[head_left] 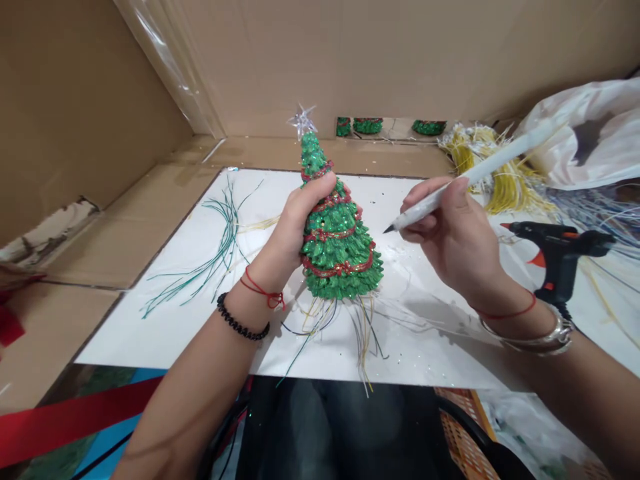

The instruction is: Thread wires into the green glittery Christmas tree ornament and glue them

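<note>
A small green Christmas tree (pixel 337 250) with red garlands and a clear star (pixel 303 121) on top leans slightly left above the white board. My left hand (pixel 303 217) is wrapped round its upper left side, thumb across the front. Thin white, yellow and dark wires (pixel 363 340) hang out from under its base. To the right, my right hand (pixel 453 233) is closed on a long white pen-like tool (pixel 475 175). Its dark pointed tip faces the tree and stands apart from it.
Green wires (pixel 225 233) lie on the white board (pixel 165 340) at left. A black glue gun (pixel 560 250) is at right, below yellow wire bundles (pixel 505 177) and a white plastic bag (pixel 600 133). Cardboard walls (pixel 400 60) rise behind. An orange basket (pixel 463 427) stands below the board.
</note>
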Available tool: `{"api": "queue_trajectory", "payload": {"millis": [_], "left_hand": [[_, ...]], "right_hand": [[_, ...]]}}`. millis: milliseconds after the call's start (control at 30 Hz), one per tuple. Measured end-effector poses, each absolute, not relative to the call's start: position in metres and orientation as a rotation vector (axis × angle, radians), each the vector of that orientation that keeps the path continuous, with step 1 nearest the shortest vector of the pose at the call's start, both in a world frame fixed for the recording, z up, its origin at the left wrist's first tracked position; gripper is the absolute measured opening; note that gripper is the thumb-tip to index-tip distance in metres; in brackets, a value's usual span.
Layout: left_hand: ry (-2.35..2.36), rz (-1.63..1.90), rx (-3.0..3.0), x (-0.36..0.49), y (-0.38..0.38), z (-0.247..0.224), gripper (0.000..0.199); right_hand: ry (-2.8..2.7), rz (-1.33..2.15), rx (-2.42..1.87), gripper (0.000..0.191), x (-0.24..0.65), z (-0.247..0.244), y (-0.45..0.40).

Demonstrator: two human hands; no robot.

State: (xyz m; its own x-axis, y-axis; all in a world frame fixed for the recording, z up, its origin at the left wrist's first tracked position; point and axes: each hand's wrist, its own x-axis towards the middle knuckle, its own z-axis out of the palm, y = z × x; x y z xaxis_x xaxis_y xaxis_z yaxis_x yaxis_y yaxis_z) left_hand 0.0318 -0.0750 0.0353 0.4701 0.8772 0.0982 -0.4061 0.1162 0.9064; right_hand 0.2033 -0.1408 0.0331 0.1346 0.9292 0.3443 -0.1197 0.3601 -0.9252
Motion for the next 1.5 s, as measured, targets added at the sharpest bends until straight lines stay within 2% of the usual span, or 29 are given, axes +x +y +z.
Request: {"api": "queue_trajectory", "payload": {"millis": [67, 233, 467, 700, 1133, 1267, 1367, 1500], "left_hand": [[0.56, 0.986, 1.09, 0.033, -0.077, 0.035, 0.031], [0.579, 0.982, 1.086, 0.033, -0.078, 0.034, 0.031], [0.559, 0.983, 1.107, 0.033, -0.074, 0.032, 0.032], [0.572, 0.988, 1.102, 0.033, -0.075, 0.033, 0.032], [0.596, 1.023, 1.084, 0.035, -0.076, 0.033, 0.032], [0.596, 1.018, 1.068, 0.035, -0.077, 0.033, 0.031], [0.593, 1.011, 1.067, 0.034, -0.077, 0.032, 0.031], [0.619, 0.985, 1.063, 0.034, -0.076, 0.031, 0.029]], "right_hand": [[-1.193, 1.015, -0.86, 0.027, 0.2, 0.036, -0.148], [-1.247, 0.968, -0.858, 0.018, 0.194, 0.033, -0.152], [-1.161, 1.136, -0.947, 0.027, 0.191, 0.028, -0.149], [-1.134, 1.266, -0.907, 0.024, 0.189, 0.026, -0.153], [-1.075, 1.406, -0.926, 0.031, 0.197, 0.034, -0.153], [-1.192, 1.195, -0.904, 0.032, 0.2, 0.034, -0.148], [-1.321, 0.817, -0.834, 0.031, 0.202, 0.033, -0.145], [-1.646, 0.286, -0.933, 0.017, 0.204, 0.034, -0.148]]}}
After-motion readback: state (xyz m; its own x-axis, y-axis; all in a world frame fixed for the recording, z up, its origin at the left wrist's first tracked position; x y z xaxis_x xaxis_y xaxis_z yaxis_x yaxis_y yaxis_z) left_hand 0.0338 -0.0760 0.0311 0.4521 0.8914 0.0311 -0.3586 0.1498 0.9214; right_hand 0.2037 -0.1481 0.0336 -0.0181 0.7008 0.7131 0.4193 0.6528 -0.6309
